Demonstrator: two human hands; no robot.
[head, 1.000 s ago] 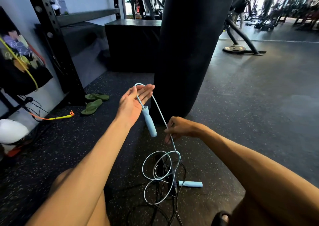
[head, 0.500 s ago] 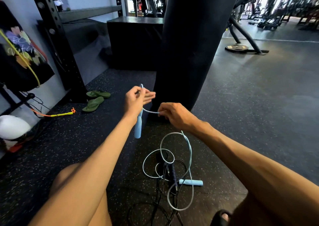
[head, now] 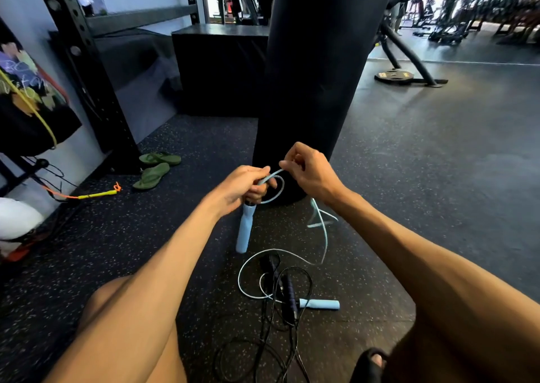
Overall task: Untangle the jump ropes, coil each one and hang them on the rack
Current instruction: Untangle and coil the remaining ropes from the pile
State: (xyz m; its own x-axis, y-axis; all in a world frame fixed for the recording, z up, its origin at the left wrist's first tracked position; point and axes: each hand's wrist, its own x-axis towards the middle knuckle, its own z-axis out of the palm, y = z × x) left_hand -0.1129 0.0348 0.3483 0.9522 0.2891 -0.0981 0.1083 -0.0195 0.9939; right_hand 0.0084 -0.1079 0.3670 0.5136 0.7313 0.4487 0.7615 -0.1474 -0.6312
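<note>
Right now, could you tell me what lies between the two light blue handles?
In the head view, light blue cord loops and the black rope's dark handles lie between them on the floor.

Ahead: black punching bag (head: 315, 84) close in, blocking forward reach.
Left: rack upright (head: 87, 75); green sandals (head: 155, 168) near its foot.
Right: open rubber floor (head: 438, 178).
Below: tangled ropes (head: 280, 289) between the knees; where the cords end near the bottom edge is unclear.
</note>
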